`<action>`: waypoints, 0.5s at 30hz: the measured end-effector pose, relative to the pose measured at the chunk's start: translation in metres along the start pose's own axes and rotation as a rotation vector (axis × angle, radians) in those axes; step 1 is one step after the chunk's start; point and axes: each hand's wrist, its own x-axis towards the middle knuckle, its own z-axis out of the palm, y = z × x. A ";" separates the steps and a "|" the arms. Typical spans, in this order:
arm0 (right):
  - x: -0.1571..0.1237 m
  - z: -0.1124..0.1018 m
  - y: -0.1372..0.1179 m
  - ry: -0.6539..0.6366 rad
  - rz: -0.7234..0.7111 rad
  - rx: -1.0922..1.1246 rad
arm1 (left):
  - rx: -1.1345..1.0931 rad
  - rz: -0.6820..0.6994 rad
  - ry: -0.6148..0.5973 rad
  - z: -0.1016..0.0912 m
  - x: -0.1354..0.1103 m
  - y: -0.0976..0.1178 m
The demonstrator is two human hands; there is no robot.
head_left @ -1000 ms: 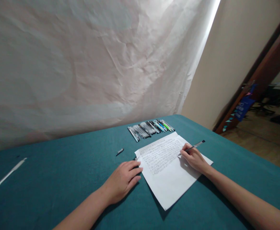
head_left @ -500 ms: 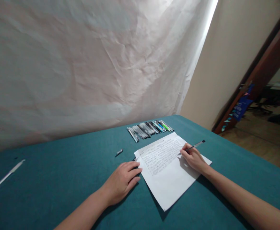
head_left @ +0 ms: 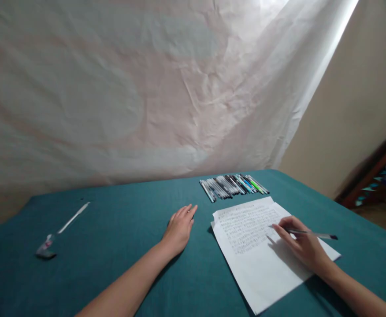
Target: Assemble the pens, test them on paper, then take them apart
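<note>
My right hand (head_left: 302, 246) is closed around a clear-barrelled pen (head_left: 315, 234) with a dark end, tilted low above the written sheet. Dense handwriting covers the upper half of this white paper (head_left: 262, 277), and its lower part is blank. Another sheet shows at the edges underneath. My left hand (head_left: 180, 231) is over the green cloth left of the paper, apart from it, palm down with fingers stretched out. A small dark bit shows by its fingertips; the pen cap that lay in this area is otherwise hidden, and whether the fingers touch it is unclear.
A row of several pens (head_left: 234, 187) lies side by side behind the paper. Far left on the green-covered table (head_left: 120, 229) are a white pen (head_left: 74, 218) and a small clear-and-dark object (head_left: 46, 248), blurred. A pale hanging sheet (head_left: 113, 88) stands behind the table.
My left hand has left the paper's edge and reached over where the pen cap lay. My right hand has tipped the pen lower and lifted from writing. The view has swung left.
</note>
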 end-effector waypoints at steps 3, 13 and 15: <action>-0.002 0.007 -0.006 -0.039 -0.098 -0.036 | 0.010 -0.006 -0.019 -0.002 -0.003 0.002; 0.017 0.046 -0.101 -0.288 -0.692 -0.134 | -0.137 -0.047 0.077 -0.018 -0.007 0.007; 0.022 0.060 -0.119 -0.278 -0.751 -0.133 | -0.253 -0.077 0.097 -0.018 -0.006 0.005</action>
